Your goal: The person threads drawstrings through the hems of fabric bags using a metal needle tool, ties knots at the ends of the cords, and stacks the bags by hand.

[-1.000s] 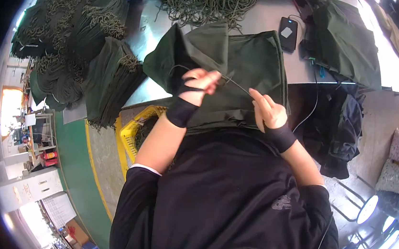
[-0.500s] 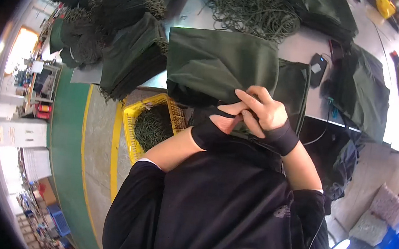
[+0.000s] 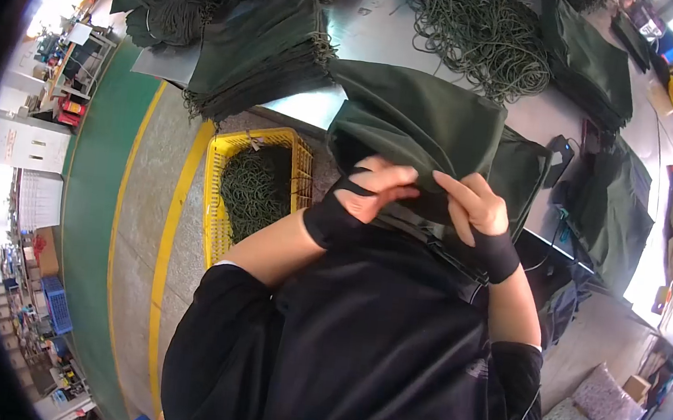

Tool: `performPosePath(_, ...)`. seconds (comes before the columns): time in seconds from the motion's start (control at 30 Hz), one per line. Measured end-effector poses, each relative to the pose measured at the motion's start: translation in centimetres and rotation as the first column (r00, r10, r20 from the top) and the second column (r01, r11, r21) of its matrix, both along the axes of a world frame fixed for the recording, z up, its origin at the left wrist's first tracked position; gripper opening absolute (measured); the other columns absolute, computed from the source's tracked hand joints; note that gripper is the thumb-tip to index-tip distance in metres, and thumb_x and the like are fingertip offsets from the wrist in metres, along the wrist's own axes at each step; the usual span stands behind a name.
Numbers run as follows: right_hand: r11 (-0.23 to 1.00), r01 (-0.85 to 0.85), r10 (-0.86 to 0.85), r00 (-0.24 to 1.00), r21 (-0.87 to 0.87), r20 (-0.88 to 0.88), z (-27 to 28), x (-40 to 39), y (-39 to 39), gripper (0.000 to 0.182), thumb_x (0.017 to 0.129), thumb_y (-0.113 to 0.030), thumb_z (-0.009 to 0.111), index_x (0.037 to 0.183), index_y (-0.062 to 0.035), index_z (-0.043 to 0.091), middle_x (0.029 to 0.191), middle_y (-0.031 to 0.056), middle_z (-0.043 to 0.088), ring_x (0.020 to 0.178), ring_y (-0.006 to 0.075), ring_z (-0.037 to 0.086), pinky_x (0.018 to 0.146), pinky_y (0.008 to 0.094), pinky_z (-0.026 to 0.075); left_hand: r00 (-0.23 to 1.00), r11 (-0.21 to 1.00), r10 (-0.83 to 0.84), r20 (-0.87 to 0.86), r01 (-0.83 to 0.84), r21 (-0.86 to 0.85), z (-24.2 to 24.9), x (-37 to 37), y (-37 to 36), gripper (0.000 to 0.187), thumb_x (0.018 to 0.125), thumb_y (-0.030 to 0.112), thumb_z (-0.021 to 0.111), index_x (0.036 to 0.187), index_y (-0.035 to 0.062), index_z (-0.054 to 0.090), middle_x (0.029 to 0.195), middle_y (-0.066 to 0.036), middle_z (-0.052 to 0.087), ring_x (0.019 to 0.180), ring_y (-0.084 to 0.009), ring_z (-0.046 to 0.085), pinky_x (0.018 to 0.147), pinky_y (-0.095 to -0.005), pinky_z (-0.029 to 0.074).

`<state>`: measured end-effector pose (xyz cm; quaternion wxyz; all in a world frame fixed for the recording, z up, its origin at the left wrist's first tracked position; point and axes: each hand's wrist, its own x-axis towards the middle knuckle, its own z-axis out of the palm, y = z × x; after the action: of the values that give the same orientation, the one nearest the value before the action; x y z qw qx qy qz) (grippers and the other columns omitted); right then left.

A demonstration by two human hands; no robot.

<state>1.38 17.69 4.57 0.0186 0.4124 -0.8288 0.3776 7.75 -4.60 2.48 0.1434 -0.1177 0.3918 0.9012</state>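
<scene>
A dark green cloth piece [image 3: 423,109] hangs over the table's near edge in front of my body, folded and creased. My left hand [image 3: 375,189] is closed on its near edge, fingers pointing right. My right hand [image 3: 478,209] pinches the same edge a short way to the right, index finger stretched along the cloth. Black wrist supports cover both wrists and part of the palms. More dark green cloth [image 3: 518,175] lies beneath and to the right of the piece. What lies between the fingertips is partly hidden.
A yellow basket [image 3: 210,190] of green cord stands on the floor at left. The metal table [image 3: 378,32] carries a stack of corded green cloth [image 3: 262,57], a tangled cord heap [image 3: 483,38], more cloth piles [image 3: 585,64] and a black phone-like device [image 3: 560,155].
My hands have moved apart; they were close together with fingers crossing. The cloth's near part is now more bunched and turned. The view has shifted, so the table things appear further right.
</scene>
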Motion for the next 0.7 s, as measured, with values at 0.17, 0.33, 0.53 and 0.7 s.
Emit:
performPosePath(0.17, 0.997, 0.063, -0.064, 0.998, -0.052, -0.021, -0.1, 1.8, 2.0, 0.046, 0.075, 0.013, 0.061, 0.116, -0.0052, 0.071, 0.083, 0.0085, 0.058, 0.066, 0.0212, 0.059, 0.061, 0.0286, 0.048, 0.954, 0.954, 0.294, -0.049, -0.291, 0.070, 1.8, 0.6, -5.2, 0.048, 0.096, 0.037, 0.058, 0.131, 0.0036, 0.056, 0.129, -0.011, 0.063, 0.118, -0.0267, 0.060, 0.103, -0.0439, 0.046)
performPosePath(0.33, 0.989, 0.092, -0.092, 0.996, -0.113, 0.007, -1.1, 3.1, 2.2, 0.049, 0.072, 0.009, 0.067, 0.117, -0.0095, 0.071, 0.081, 0.0059, 0.058, 0.064, 0.0205, 0.062, 0.059, 0.0290, 0.050, 0.976, 0.957, 0.215, -0.035, -0.204, 0.207, 2.6, -0.1, -6.0, 0.053, 0.101, 0.043, 0.050, 0.134, 0.0008, 0.054, 0.131, -0.017, 0.063, 0.121, -0.0317, 0.061, 0.106, -0.0498, 0.047)
performPosePath(0.53, 0.983, 0.124, -0.097, 0.977, -0.137, 0.190, -0.9, 4.0, 2.0, 0.046, 0.082, 0.014, 0.056, 0.123, -0.0051, 0.068, 0.083, 0.0086, 0.058, 0.069, 0.0206, 0.058, 0.064, 0.0274, 0.047, 0.987, 0.973, 0.151, -0.053, -0.139, 0.186, 3.0, -0.9, -5.5, 0.051, 0.104, 0.041, 0.044, 0.135, 0.0015, 0.054, 0.128, -0.019, 0.064, 0.118, -0.0345, 0.063, 0.101, -0.0512, 0.050)
performPosePath(0.7, 0.987, 0.102, -0.072, 0.972, -0.126, 0.222, -1.1, 4.4, 2.1, 0.047, 0.083, 0.016, 0.054, 0.122, -0.0045, 0.069, 0.080, 0.0062, 0.054, 0.068, 0.0180, 0.054, 0.066, 0.0253, 0.043, 0.984, 0.977, 0.174, -0.043, -0.167, 0.135, 3.1, -0.8, -5.1, 0.044, 0.105, 0.034, 0.046, 0.132, 0.0014, 0.055, 0.125, -0.018, 0.065, 0.114, -0.0332, 0.065, 0.099, -0.0501, 0.052)
